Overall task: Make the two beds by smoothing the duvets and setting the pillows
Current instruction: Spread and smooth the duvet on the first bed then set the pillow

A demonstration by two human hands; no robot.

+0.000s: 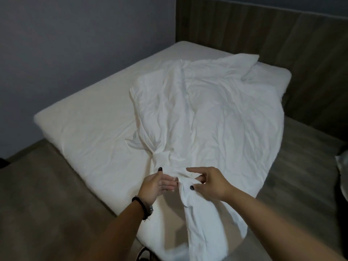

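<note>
Both hands reach forward close together, left hand (157, 183) and right hand (209, 182) pinching.

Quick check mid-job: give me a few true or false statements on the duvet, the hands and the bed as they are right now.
1. The duvet lies bunched and wrinkled on the mattress. True.
2. The duvet covers the whole mattress. False: the side by the wall is bare.
3. Both hands are at the duvet's near end. True: left hand, right hand.
4. The right wrist wears a bracelet. False: the bracelet is on the left.
5. The headboard is wood-panelled. True.
</note>
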